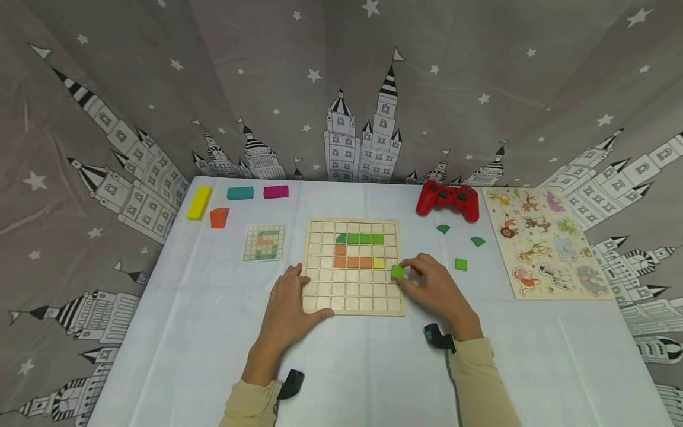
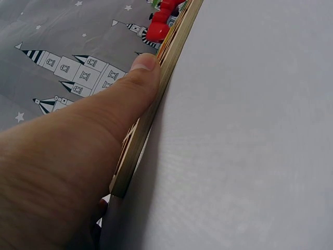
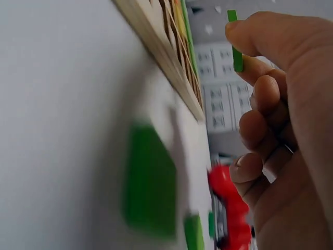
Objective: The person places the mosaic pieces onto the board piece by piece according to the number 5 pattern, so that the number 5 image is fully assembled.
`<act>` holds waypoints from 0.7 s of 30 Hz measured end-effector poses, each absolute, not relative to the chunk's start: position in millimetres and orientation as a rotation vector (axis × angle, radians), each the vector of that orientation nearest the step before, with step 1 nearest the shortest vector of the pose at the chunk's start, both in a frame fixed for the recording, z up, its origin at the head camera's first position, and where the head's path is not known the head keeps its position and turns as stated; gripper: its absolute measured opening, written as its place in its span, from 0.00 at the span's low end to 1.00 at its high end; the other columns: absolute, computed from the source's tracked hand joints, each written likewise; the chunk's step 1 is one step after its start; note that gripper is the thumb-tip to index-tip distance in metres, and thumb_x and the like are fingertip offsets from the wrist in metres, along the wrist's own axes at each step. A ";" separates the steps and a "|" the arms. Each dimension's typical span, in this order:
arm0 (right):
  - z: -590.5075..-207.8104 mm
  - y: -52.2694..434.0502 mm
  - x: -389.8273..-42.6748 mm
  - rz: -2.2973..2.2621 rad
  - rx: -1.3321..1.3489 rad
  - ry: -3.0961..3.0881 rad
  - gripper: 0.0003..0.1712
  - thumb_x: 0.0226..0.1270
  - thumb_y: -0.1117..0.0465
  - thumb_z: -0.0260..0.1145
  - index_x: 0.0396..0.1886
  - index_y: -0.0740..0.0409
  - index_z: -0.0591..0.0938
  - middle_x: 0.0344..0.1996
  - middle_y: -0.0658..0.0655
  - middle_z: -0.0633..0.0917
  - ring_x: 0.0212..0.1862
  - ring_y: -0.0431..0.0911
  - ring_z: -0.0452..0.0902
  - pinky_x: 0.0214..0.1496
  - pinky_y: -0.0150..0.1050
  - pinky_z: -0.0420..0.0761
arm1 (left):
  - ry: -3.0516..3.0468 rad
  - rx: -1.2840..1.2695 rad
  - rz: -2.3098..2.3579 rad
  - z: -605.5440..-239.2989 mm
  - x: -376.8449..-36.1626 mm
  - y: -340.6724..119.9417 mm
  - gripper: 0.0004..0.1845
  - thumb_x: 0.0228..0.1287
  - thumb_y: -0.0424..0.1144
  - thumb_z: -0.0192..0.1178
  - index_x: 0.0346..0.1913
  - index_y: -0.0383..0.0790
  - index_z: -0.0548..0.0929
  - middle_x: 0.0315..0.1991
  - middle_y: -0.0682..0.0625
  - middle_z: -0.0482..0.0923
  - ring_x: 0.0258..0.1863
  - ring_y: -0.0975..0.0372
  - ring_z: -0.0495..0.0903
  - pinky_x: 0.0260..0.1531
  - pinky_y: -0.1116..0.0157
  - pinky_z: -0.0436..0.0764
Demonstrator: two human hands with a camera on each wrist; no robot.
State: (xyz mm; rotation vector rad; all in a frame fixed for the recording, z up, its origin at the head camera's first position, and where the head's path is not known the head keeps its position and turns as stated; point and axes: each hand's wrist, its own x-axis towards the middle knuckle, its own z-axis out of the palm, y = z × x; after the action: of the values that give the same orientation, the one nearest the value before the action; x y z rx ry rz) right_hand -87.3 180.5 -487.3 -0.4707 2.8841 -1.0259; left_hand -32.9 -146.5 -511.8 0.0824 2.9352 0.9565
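Note:
A wooden grid board (image 1: 352, 302) lies mid-table, holding a dark green quarter-round piece (image 1: 341, 238), three green squares (image 1: 365, 238), several orange squares (image 1: 353, 262) and a yellow square (image 1: 378, 263). My left hand (image 1: 288, 305) rests at its near left corner, fingers along the left side. In the left wrist view the thumb (image 2: 140, 78) touches the front edge. Between thumb and index finger, my right hand (image 1: 434, 287) pinches a green square tile (image 1: 398, 271), which overlaps the board's right edge. The right wrist view shows that tile (image 3: 235, 41) edge-on, its other fingers curled below.
A pattern card (image 1: 264, 242) lies left of the board. Behind it are yellow (image 1: 199, 203), orange (image 1: 219, 217), teal (image 1: 240, 193) and magenta (image 1: 275, 191) blocks. To the right are a green square (image 1: 461, 264), two green quarter-rounds (image 1: 478, 241), a red game controller (image 1: 447, 200) and an animal puzzle (image 1: 549, 243).

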 end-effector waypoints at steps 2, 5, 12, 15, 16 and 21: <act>-488.2 170.5 -87.6 -1.009 -0.494 2.876 0.17 0.63 0.56 0.74 0.51 0.52 0.85 0.31 0.49 0.76 0.39 0.42 0.69 0.40 0.37 0.72 | 2.934 0.082 0.957 -511.9 -33.0 -146.4 0.49 0.44 0.61 0.79 0.63 0.31 0.73 0.80 0.40 0.58 0.82 0.45 0.50 0.79 0.43 0.53; -490.9 159.0 -88.0 -0.979 -0.530 2.878 0.17 0.63 0.56 0.74 0.50 0.54 0.86 0.31 0.48 0.76 0.39 0.41 0.69 0.41 0.37 0.73 | 2.931 0.081 0.957 -511.5 -32.8 -146.2 0.49 0.44 0.61 0.79 0.62 0.31 0.73 0.80 0.40 0.58 0.82 0.45 0.51 0.79 0.43 0.53; -497.3 145.0 -89.8 -0.919 -0.508 2.872 0.18 0.64 0.54 0.74 0.51 0.54 0.85 0.32 0.47 0.75 0.39 0.41 0.68 0.41 0.38 0.72 | 2.936 0.083 0.951 -513.7 -32.7 -146.5 0.49 0.44 0.62 0.79 0.62 0.32 0.74 0.80 0.40 0.58 0.82 0.45 0.51 0.79 0.43 0.54; -497.7 143.4 -89.5 -0.906 -0.487 2.878 0.18 0.64 0.54 0.75 0.51 0.54 0.86 0.32 0.47 0.76 0.39 0.41 0.69 0.41 0.37 0.72 | 2.938 0.081 0.954 -514.2 -32.6 -146.5 0.49 0.43 0.61 0.79 0.62 0.32 0.74 0.80 0.40 0.58 0.82 0.45 0.51 0.79 0.43 0.54; -497.8 143.1 -89.4 -0.906 -0.482 2.878 0.18 0.64 0.54 0.74 0.52 0.53 0.86 0.32 0.47 0.76 0.39 0.41 0.69 0.41 0.37 0.72 | 2.937 0.080 0.954 -514.2 -32.7 -146.6 0.49 0.43 0.61 0.79 0.62 0.32 0.74 0.80 0.40 0.58 0.82 0.45 0.51 0.79 0.43 0.54; -498.7 142.2 -89.8 -0.910 -0.456 2.862 0.18 0.65 0.54 0.74 0.52 0.53 0.86 0.32 0.47 0.76 0.38 0.42 0.69 0.41 0.37 0.71 | 2.942 0.084 0.958 -514.0 -33.3 -146.5 0.49 0.43 0.61 0.79 0.62 0.32 0.74 0.80 0.40 0.58 0.82 0.45 0.51 0.80 0.44 0.53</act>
State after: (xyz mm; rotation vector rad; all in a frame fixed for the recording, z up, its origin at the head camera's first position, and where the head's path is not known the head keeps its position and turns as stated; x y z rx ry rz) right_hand -89.8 142.2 -498.7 -0.4559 2.8615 -0.9100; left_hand -33.3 -146.5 -514.0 0.0844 2.9421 0.9578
